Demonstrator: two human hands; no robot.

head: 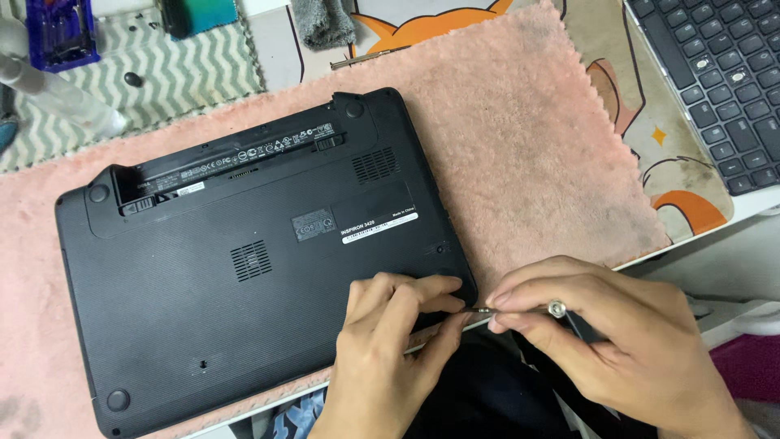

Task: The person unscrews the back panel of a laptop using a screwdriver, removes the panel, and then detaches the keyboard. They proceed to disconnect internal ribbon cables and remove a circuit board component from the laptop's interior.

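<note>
Lower centre: left hand [390, 341] fingers press an upturned black laptop [244, 260]; right hand [617, 333] fingers pinch a small screwdriver [520, 309] at its corner. Base cover not yet removed.

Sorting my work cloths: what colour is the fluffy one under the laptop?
Pale pink, somewhat soiled; the cloth shows plainly in the head view, under the black laptop.

The laptop [244, 268] is matte black with white-and-grey labels. It lies on a fuzzy pink cloth [520, 138]. The mat [650, 138] beneath is cream with orange cartoon shapes. A towel [171, 73] shows a grey-and-white zigzag. The box [61, 32] is blue, the keyboard [723, 81] black.
</note>
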